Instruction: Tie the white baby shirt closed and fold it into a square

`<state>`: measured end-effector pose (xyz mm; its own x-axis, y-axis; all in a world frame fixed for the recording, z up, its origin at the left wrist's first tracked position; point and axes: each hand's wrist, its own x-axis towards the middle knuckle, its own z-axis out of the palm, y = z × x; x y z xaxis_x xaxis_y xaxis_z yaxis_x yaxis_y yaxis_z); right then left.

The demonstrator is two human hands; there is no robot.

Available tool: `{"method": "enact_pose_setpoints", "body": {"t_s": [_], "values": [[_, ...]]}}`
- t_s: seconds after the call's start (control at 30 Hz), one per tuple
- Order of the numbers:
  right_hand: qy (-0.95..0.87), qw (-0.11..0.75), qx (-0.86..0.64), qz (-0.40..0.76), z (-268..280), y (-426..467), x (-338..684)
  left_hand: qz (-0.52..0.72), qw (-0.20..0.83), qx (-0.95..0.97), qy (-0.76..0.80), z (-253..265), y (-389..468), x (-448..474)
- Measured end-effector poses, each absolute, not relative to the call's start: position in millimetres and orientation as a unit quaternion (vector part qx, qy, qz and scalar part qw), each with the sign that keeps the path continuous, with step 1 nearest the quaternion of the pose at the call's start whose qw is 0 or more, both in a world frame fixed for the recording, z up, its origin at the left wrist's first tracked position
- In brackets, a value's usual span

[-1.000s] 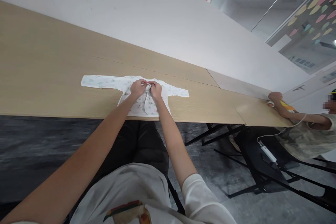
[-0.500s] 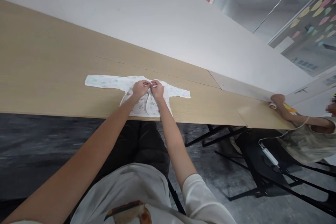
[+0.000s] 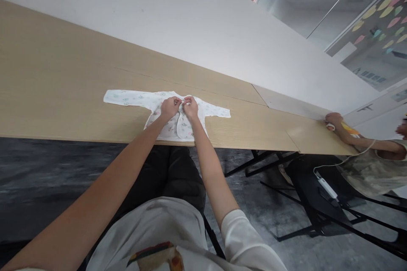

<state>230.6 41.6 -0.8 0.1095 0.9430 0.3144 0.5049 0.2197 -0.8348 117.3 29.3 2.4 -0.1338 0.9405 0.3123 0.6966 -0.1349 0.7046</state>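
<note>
On the table (image 3: 63,72), a printed shirt (image 3: 127,98) lay just left of frame centre beneath the left hand (image 3: 170,108) and right hand (image 3: 191,110), each grip pinched on its neckline.

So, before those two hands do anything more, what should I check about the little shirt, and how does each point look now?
1. Shirt lying on the table: ok.
2. Both sleeves spread outward: ok.
3. Left hand at the upper front, near the neckline: ok.
4. Right hand close beside it there: ok.
5. Fabric pinched securely between them: cannot tell, too small to see.
6. Other person's hand away from the shirt: ok, far to the right.
</note>
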Motion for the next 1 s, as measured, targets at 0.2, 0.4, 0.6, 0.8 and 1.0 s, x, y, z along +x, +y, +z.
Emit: {"method": "enact_pose_setpoints", "body": {"t_s": [0.2,0.4,0.6,0.8,1.0], "values": [[-0.623,0.454,-0.599,0.216,0.8,40.4,231.4,0.368,0.127,0.623,0.678,3.9,30.0,117.8],[-0.69,0.354,-0.606,0.173,4.0,36.7,230.7,0.329,0.109,0.631,0.694,7.7,33.3,111.5],[-0.735,0.311,-0.584,0.15,14.3,30.9,231.8,0.312,0.128,0.717,0.611,1.7,36.8,83.6],[-0.756,0.316,-0.559,0.125,14.7,7.5,229.9,0.323,0.131,0.77,0.534,-3.4,30.5,69.0],[-0.744,0.326,-0.563,0.155,13.8,0.1,232.6,0.345,0.157,0.788,0.485,-5.8,27.5,71.2]]}}
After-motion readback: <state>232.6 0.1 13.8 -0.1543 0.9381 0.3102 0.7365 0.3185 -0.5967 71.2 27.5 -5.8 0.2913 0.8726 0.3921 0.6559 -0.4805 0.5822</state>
